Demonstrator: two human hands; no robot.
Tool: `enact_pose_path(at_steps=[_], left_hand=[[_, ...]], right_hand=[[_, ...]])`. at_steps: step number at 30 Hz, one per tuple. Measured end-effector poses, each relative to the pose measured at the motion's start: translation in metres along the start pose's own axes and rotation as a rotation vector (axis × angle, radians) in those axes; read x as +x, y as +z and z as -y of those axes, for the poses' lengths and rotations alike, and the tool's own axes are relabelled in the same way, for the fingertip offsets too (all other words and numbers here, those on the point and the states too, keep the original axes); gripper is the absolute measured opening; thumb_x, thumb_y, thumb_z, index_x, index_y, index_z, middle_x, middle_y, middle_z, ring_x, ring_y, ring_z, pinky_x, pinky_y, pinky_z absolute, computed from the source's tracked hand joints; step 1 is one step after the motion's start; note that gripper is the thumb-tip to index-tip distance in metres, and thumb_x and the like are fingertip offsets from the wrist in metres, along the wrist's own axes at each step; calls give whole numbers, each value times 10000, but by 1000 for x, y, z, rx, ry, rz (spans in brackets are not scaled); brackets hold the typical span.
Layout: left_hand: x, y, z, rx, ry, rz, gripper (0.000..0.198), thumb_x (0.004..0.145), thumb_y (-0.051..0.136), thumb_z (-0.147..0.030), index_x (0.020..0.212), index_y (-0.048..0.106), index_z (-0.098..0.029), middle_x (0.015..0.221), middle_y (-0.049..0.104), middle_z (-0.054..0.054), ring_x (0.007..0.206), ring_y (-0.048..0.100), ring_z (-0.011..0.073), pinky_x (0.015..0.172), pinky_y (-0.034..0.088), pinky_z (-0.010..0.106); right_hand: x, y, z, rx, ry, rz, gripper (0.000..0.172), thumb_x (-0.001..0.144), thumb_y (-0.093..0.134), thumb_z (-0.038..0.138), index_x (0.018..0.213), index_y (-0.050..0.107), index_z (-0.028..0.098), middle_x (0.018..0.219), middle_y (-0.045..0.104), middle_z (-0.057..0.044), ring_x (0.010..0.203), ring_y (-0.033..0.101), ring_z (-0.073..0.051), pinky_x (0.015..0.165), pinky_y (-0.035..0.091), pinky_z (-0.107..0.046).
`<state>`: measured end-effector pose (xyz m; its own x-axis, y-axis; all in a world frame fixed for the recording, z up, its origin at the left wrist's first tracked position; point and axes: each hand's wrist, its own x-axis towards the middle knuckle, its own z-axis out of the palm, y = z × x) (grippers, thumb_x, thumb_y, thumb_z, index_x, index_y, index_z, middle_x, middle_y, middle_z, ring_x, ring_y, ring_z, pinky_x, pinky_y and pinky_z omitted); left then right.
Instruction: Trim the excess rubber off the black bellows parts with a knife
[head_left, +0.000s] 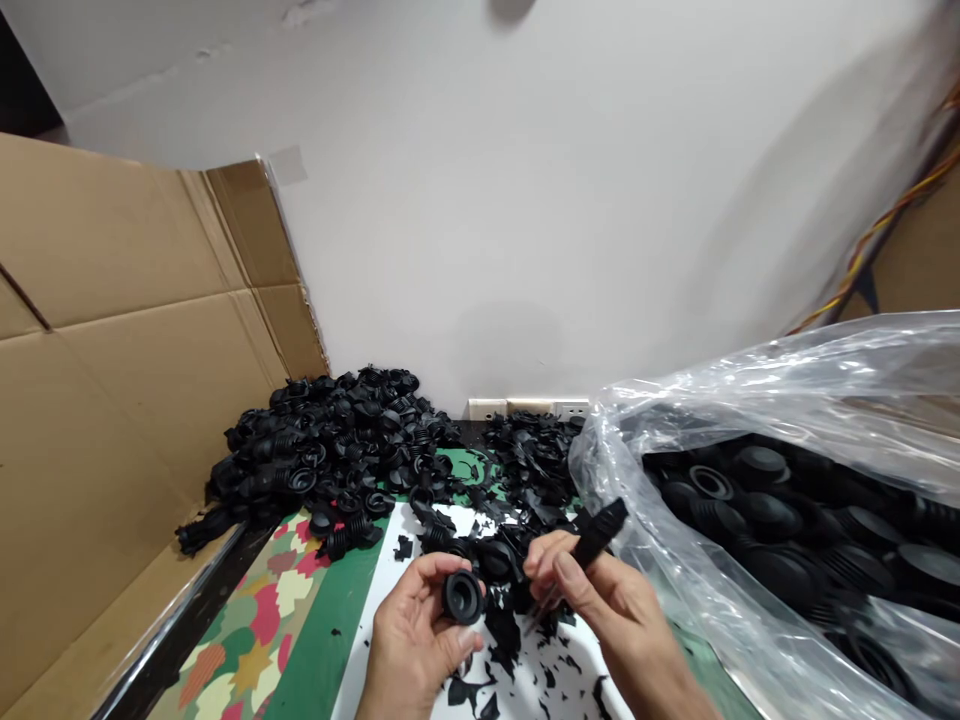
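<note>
My left hand [417, 625] is closed around a small black round rubber part [462, 596], its open end facing me. My right hand [600, 598] grips a black-handled tool [598, 532] that points up and to the right, its fingers pinched close to the rubber part. Both hands hover over a white sheet [375, 640] littered with black rubber scraps [504, 632]. A large heap of black ribbed rubber parts [330, 450] lies beyond the hands to the left.
A clear plastic bag [787, 420] full of black rubber parts fills the right side. Brown cardboard [112, 330] stands along the left. A green patterned mat [255, 620] covers the table. A second scrap pile [536, 455] sits by the wall sockets [529, 408].
</note>
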<state>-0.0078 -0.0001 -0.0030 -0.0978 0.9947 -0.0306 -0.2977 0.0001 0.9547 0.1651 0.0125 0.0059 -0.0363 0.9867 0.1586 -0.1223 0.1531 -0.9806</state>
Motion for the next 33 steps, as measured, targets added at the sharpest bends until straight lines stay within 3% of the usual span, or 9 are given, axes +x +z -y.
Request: enact_pose_path(at_steps=[4, 11, 18, 24, 29, 33], left_hand=[[0, -2, -2, -89, -84, 60, 454, 478, 847, -157, 902, 684, -170, 934, 684, 94, 859, 650, 261, 554, 557, 260], [1, -5, -1, -114, -92, 111, 433, 508, 841, -189, 913, 692, -145, 949, 692, 121, 868, 656, 270, 546, 574, 259], [5, -10, 2, -138, -102, 140, 402, 536, 839, -174, 911, 698, -146, 1011, 695, 130, 885, 667, 278, 546, 576, 258], [6, -11, 3, -147, -154, 132, 401, 524, 852, -159, 897, 705, -162, 969, 716, 111, 910, 668, 289, 553, 578, 258], [4, -6, 0, -145, -166, 115, 416, 511, 869, -219, 893, 715, -162, 939, 728, 127, 868, 670, 285, 503, 560, 252], [3, -2, 0, -116, -124, 129, 427, 504, 870, -267, 889, 722, -160, 966, 712, 132, 766, 651, 226, 443, 510, 210]], right_hand=[[0, 1, 6, 0, 103, 29, 399, 825, 485, 542, 697, 609, 185, 629, 569, -15, 636, 530, -191, 616, 409, -293], [-1, 4, 3, -64, 88, 74, 413, 830, 478, 533, 666, 613, 179, 549, 556, -6, 576, 520, -184, 591, 401, -296], [-1, 2, 0, -15, 2, -63, 395, 772, 555, 573, 767, 668, 195, 800, 593, -44, 674, 533, -195, 608, 446, -296], [-4, 3, -11, 83, 11, 37, 365, 806, 551, 541, 873, 621, 190, 537, 484, 32, 510, 478, -153, 503, 388, -267], [-5, 3, 0, 44, -101, 1, 327, 830, 531, 502, 719, 587, 200, 716, 514, -3, 642, 504, -161, 585, 417, -270], [-5, 6, 7, -34, 43, -3, 288, 852, 491, 461, 731, 553, 207, 676, 501, 8, 638, 494, -166, 575, 417, -266]])
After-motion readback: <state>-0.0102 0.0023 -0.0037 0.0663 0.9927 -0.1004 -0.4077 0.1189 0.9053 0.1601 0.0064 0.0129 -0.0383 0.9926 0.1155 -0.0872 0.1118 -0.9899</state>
